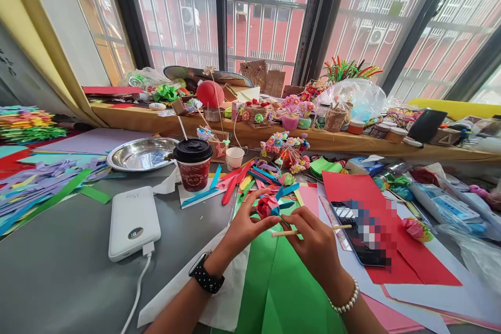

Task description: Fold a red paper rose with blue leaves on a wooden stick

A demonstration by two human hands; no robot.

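Note:
My left hand is closed around a red paper flower with blue paper strips at its base. Between the fingers of my right hand lies a thin wooden stick, pointing sideways. The fingertips of that hand also touch the blue paper at the flower's lower side. Beneath both hands is a large green paper sheet. Just beyond them are loose coloured paper strips and a small pink-green paper flower.
To the left stand a white power bank with a cable, a lidded red cup and a metal plate. On the right, a phone lies on red paper. Crafts crowd the window ledge.

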